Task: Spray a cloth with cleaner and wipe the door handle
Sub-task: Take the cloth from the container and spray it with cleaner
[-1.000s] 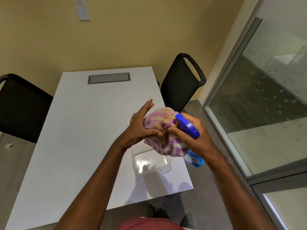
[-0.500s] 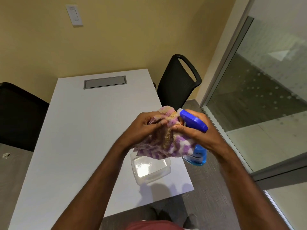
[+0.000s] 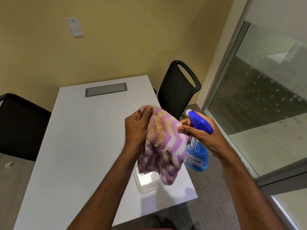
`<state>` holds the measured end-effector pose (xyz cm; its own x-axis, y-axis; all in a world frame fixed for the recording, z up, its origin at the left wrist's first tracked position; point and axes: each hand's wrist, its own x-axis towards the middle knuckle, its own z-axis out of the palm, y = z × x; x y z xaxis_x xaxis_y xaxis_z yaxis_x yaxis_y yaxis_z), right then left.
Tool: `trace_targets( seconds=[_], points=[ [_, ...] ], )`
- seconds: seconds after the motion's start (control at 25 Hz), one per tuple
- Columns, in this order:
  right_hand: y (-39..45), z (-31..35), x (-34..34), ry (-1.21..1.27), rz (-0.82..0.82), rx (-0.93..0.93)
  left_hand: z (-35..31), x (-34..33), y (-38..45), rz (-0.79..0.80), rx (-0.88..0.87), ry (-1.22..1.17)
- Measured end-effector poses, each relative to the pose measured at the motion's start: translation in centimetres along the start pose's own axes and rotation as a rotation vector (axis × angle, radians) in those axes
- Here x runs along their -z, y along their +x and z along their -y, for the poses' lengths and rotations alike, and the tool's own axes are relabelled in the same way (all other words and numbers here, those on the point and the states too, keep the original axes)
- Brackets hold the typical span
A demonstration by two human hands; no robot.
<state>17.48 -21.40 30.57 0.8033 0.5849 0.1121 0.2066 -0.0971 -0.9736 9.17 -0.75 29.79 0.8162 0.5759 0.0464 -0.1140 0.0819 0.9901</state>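
Over the last second the cloth [image 3: 163, 143] has gone from a tight bundle pressed between both palms to a looser drape: the left hand [image 3: 137, 130] now pinches its upper edge at about 11 o'clock of the fabric, thumb on top, so the striped face opens toward the right and the lower folds hang down over the clear plastic container [image 3: 147, 181] on the worktop [image 3: 79, 146]. The right hand [image 3: 201, 131] has eased back a little while staying wrapped round the neck of the spray bottle [image 3: 197, 150]; its thumb tip touches the cloth's right edge at 3 o'clock, and the white nozzle points up and to the left, just beside the fabric. Both hands are therefore clenched, one on the cloth, one on the bottle, held in the air above the near right corner of the worktop. By my reading, this spreading presents a flat patch for the cleaner, so spraying looks to be the step at hand; no wet mark can be made out. No door handle is in view, though the glass partition [image 3: 265, 100] stands at 2 o'clock.
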Motion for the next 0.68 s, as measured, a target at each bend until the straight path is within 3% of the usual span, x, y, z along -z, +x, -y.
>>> trace_targets(
  seconds=[0.16,0.32,0.4,0.56,0.68],
  points=[
    [0.5,-0.1,0.1,0.06,-0.07,0.014,0.2,0.7,0.4,0.013,0.066,0.042],
    [1.2,0.1,-0.4,-0.051,-0.106,0.086,0.7,1.8,0.3,0.148,0.591,-0.353],
    [1.6,0.3,-0.4,-0.086,-0.123,0.122,1.2,2.4,-0.2,0.248,0.732,-0.496],
    [2.0,0.7,-0.2,-0.091,-0.116,0.099,2.1,2.1,-0.9,0.357,0.757,-0.558],
    [1.7,0.8,-0.6,-0.069,-0.168,0.063,2.1,1.8,-0.4,0.343,0.634,-0.534]
  ],
)
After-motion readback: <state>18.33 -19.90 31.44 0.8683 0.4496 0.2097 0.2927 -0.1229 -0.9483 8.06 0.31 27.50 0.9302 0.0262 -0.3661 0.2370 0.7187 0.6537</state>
